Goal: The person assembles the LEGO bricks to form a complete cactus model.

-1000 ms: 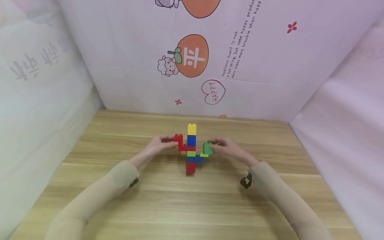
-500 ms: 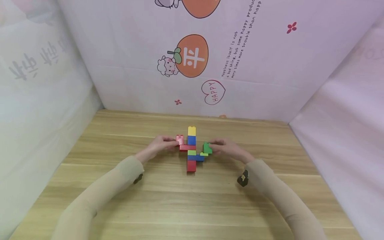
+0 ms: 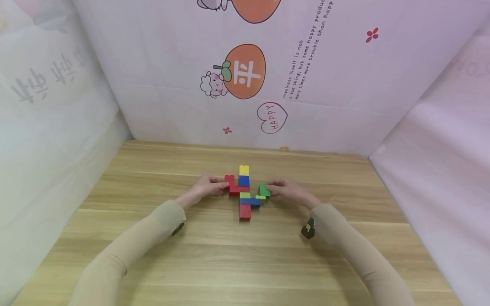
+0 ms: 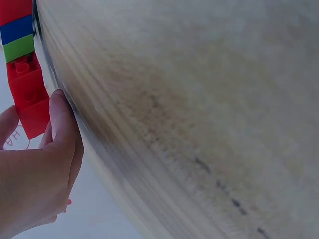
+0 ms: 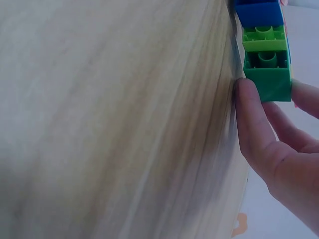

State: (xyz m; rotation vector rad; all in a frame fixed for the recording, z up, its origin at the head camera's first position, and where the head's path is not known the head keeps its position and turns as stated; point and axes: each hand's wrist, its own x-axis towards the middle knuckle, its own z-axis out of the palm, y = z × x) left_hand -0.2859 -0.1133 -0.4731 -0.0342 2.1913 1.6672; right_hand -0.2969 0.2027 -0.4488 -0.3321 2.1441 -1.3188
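In the head view, a small figure of stacked toy building bricks [image 3: 244, 181] stretches between my hands, yellow at the far end and red at the near end. My left hand [image 3: 206, 186] pinches the red brick [image 3: 229, 181] on the figure's left arm; the left wrist view has that brick [image 4: 31, 99] between thumb and fingers. On the other side, my right hand [image 3: 290, 192] pinches the green brick [image 3: 264, 190], which shows its hollow underside [image 5: 268, 82] in the right wrist view. The figure appears tilted back close to the tabletop; whether it touches is unclear.
A light wood-grain table [image 3: 229, 259] spreads beneath both forearms. White printed cloth [image 3: 172, 85] rises behind the table's far edge, with more cloth at the left [image 3: 57, 127] and right [image 3: 440, 140]. A dark device sits at each sleeve cuff.
The brick figure has tipped back, and its yellow end sits lower in the head view. Both hands have shifted slightly with it, keeping their pinch on the red and green bricks.
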